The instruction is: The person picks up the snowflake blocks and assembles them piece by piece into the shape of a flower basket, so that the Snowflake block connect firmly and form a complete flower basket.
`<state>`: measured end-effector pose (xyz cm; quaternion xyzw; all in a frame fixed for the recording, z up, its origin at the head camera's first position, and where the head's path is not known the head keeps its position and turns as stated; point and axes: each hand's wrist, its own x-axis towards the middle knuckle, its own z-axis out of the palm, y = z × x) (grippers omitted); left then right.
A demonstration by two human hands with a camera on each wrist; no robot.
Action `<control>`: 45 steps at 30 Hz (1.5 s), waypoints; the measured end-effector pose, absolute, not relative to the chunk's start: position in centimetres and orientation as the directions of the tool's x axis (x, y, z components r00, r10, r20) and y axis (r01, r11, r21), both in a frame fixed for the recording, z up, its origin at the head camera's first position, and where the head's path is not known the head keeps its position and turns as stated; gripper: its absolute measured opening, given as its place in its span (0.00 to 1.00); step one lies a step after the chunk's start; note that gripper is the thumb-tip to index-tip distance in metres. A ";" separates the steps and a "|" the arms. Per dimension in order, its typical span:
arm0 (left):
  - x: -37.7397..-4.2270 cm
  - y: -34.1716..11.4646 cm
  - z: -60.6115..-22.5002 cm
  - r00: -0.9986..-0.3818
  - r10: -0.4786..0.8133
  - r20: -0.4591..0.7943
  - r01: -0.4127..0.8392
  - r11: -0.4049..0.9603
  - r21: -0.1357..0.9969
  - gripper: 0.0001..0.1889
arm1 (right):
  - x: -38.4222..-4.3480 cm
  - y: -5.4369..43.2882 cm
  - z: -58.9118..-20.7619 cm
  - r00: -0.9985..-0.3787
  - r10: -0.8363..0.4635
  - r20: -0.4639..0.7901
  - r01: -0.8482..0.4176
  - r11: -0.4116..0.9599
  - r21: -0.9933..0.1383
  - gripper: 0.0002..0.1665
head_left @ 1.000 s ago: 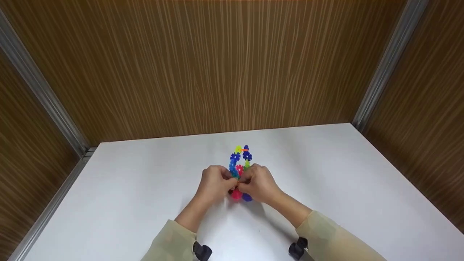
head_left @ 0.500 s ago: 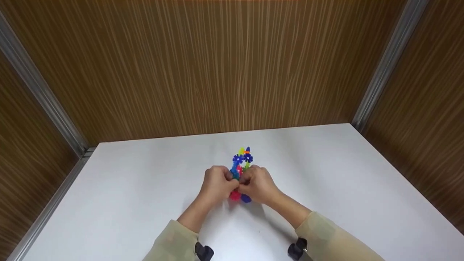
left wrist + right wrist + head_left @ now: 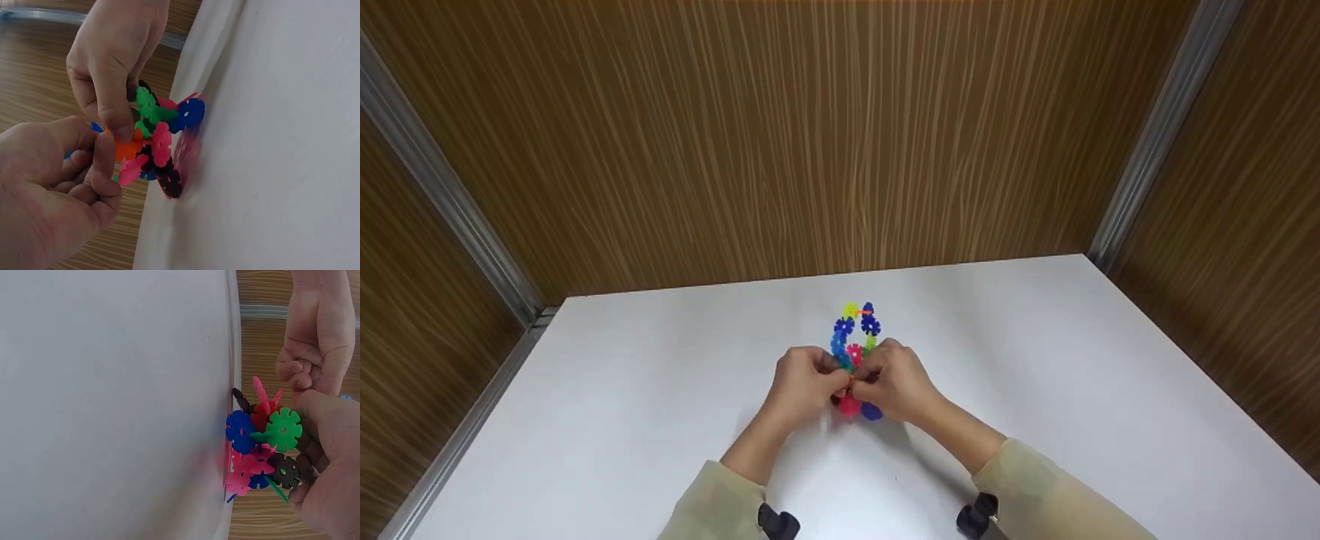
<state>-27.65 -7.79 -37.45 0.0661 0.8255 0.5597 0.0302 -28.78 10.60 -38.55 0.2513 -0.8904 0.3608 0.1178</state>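
Note:
A standing model of interlocking plastic snowflake discs (image 3: 844,326) is between both hands on the white table. Its upper part forms a loop of blue, yellow and green discs; pink, dark and blue discs (image 3: 242,432) make the base. My left hand (image 3: 802,381) pinches the model from the left, at an orange snowflake disc (image 3: 128,148) in the left wrist view. From the other side my right hand (image 3: 901,381) pinches at the same orange disc, its thumb against it. The fingertips nearly meet and hide the join. A green disc (image 3: 283,430) faces the right wrist camera.
The white table (image 3: 630,390) extends around the model. Wood-patterned panels (image 3: 825,142) enclose it at the back and both sides, with metal strips (image 3: 1166,135) at the corners. Black devices (image 3: 778,523) are strapped at both sleeves.
The model's upper loop leaned right and narrowed half a second ago; now it has swung back left and looks wider. Both hands keep their hold with only slight shifts.

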 end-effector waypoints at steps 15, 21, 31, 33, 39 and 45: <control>-27.4 -8.1 -37.9 -0.987 0.115 0.111 0.147 0.372 0.917 0.09 | -28.8 10.5 -38.6 -0.840 -0.365 0.401 -0.540 0.627 -0.561 0.08; -27.3 -8.5 -37.9 -0.989 0.126 0.081 0.124 0.384 0.915 0.09 | -28.6 10.6 -38.4 -0.847 -0.369 0.381 -0.529 0.645 -0.551 0.05; -26.6 -8.9 -37.5 -0.973 0.197 0.118 0.190 0.399 0.897 0.12 | -28.3 12.2 -38.2 -0.808 -0.426 0.407 -0.589 0.605 -0.536 0.08; -26.5 -8.8 -37.5 -0.974 0.196 0.115 0.186 0.397 0.899 0.13 | -28.3 12.5 -38.3 -0.796 -0.441 0.414 -0.605 0.588 -0.537 0.07; -26.4 -8.7 -37.8 -0.972 0.181 0.151 0.212 0.389 0.897 0.14 | -28.0 12.7 -38.5 -0.750 -0.489 0.446 -0.662 0.562 -0.497 0.05; -26.1 -8.4 -38.1 -0.972 0.185 0.148 0.208 0.366 0.907 0.13 | -27.6 13.0 -38.6 -0.768 -0.471 0.433 -0.640 0.585 -0.498 0.06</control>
